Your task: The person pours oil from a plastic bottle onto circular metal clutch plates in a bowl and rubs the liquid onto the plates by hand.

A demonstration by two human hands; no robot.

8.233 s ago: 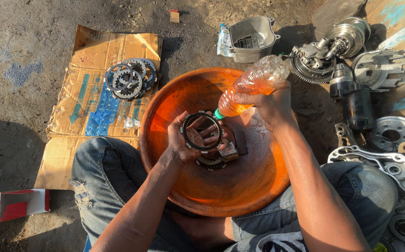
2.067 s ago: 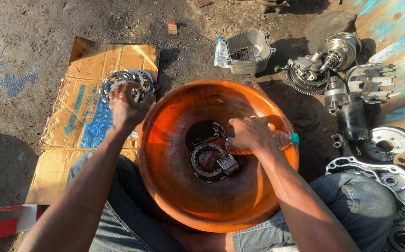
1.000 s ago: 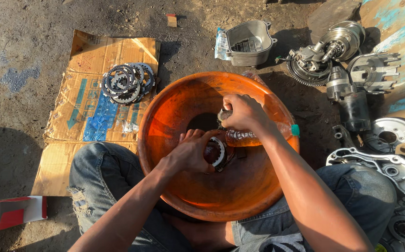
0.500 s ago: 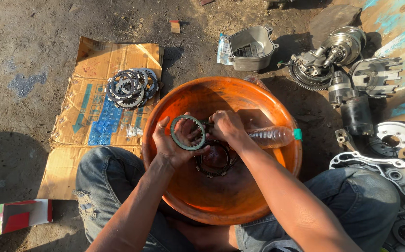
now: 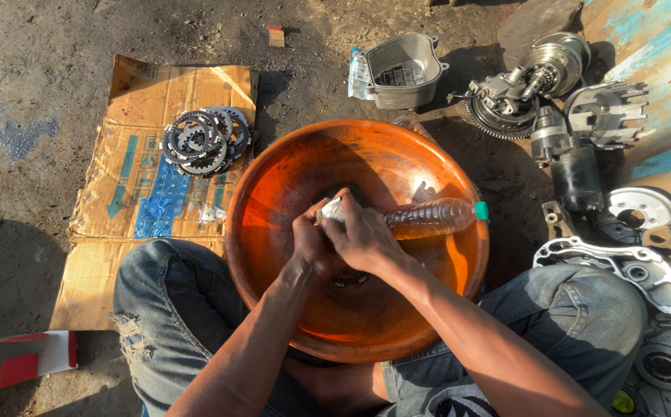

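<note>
Both hands, left hand (image 5: 310, 241) and right hand (image 5: 362, 235), gripped a toothed metal ring (image 5: 343, 279) in the round orange plastic basin (image 5: 273, 193); cleaned rings (image 5: 205, 140) lay upper left on cardboard (image 5: 119, 208).

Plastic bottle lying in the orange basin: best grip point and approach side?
Grip the plastic bottle around its mid-body, coming from above. It lies on its side across the orange basin, green cap over the right rim, its other end under the hands. The exposed round barrel is probably the surest hold.
</note>
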